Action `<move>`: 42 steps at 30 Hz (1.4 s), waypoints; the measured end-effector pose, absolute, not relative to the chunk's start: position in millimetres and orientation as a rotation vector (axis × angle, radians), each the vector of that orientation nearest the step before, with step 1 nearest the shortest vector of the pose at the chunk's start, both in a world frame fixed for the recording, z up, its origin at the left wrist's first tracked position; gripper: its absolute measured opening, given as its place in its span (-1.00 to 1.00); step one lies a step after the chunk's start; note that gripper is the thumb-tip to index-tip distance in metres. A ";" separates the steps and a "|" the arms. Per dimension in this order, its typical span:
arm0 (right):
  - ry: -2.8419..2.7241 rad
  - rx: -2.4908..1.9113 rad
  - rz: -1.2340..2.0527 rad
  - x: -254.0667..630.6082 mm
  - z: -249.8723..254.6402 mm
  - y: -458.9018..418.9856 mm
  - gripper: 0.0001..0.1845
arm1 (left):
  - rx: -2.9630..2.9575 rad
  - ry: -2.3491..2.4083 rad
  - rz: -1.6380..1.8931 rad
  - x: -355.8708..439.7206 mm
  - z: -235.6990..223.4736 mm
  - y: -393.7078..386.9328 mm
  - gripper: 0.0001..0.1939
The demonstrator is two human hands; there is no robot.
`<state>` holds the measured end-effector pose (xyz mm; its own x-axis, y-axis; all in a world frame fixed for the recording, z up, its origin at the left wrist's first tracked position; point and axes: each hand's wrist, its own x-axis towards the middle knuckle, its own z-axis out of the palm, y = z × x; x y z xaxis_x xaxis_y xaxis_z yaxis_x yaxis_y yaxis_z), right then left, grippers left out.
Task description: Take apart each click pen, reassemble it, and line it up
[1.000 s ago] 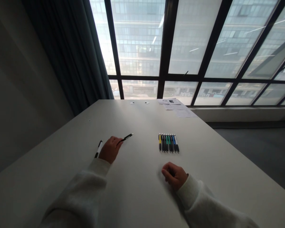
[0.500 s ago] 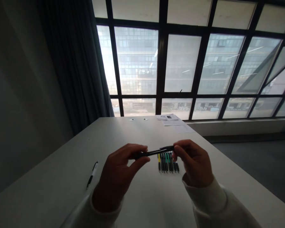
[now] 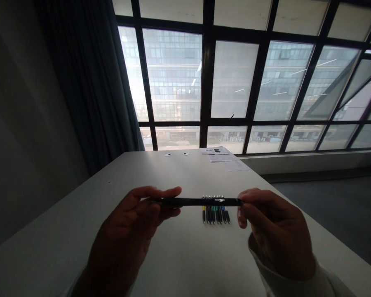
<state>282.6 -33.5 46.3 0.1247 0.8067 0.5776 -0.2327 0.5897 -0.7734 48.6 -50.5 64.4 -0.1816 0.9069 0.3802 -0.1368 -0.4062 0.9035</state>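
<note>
Pen — bridging left hand, right hand.

Room dim, scene strongly backlit. Daylight enters through the large window ahead; leftmost panes palest, close to washed out beside the curtain. Thin white streaks of glare on the glass. Curtain and left wall sunk in deep shadow, folds barely readable. Tabletop grey, with a faint sheen at its far end. Left grip and right grip shaded, detail soft. Black pen nearly a silhouette, pale marking illegible. Window bars splay at right, wide-angle stretch.
</note>
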 end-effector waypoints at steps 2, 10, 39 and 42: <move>-1.232 -0.573 0.778 282.6 47.5 -35.3 -0.88 | 1.284 0.939 1.702 49.0 63.8 -50.4 -0.75; -1.172 -0.560 0.691 280.1 47.6 -35.8 -0.88 | 1.357 1.037 1.780 55.7 61.6 -54.3 -0.81; -1.303 -0.721 0.606 279.2 48.8 -39.2 -0.91 | 1.830 1.828 1.876 56.6 51.8 -60.8 -0.77; -1.311 -0.709 0.614 278.2 50.2 -39.5 -0.89 | 1.862 1.800 1.886 57.5 53.9 -60.9 -0.77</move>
